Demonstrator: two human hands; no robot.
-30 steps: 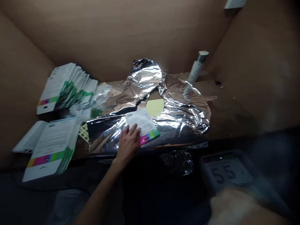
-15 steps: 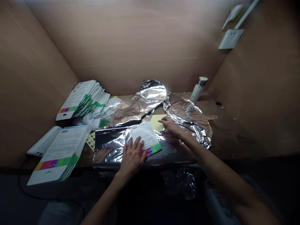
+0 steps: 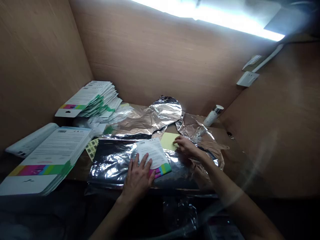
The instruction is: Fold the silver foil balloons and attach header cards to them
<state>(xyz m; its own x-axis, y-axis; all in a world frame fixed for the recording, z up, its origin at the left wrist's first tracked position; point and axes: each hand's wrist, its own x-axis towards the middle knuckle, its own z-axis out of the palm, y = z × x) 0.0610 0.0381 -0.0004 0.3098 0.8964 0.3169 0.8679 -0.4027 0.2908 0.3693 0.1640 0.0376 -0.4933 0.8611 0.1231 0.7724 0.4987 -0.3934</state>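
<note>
Brown wood-grain panels [image 3: 42, 63] wall in three sides of the desk [image 3: 78, 174] in front of you. Along its left edge lie two stacks of printed white cards with rainbow and green bands: one [image 3: 87, 100] toward the back-left corner, and a larger one [image 3: 50, 156] at the front-left corner, with a white folded piece [image 3: 30, 140] just beside it. Moving right, a sheet of small yellow-green labels [image 3: 91, 149] pokes out from under crumpled silver foil [image 3: 140, 120], which spreads across the middle of the desk and turns dark and mirror-like toward the front. Near the back-right corner stands a white bottle with a metal cap [image 3: 212, 115], and above it on the right panel sits a white wall switch plate [image 3: 247, 79].

A bright strip of light [image 3: 207, 10] burns out the top of your view, hiding whatever is up there. Below the front edge, more foil [image 3: 180, 213] sits in shadow and is hard to make out.

Your left hand [image 3: 137, 176] lies flat with fingers spread on a white printed card [image 3: 151, 153], pressing rather than gripping; the card rests on the foil, at the middle of the desk's front half. Your right hand [image 3: 186, 145] reaches across, its fingertips [image 3: 176, 141] on a pale yellow sheet [image 3: 168, 141] just beside the card's right edge; you cannot tell whether they are pinching it.
</note>
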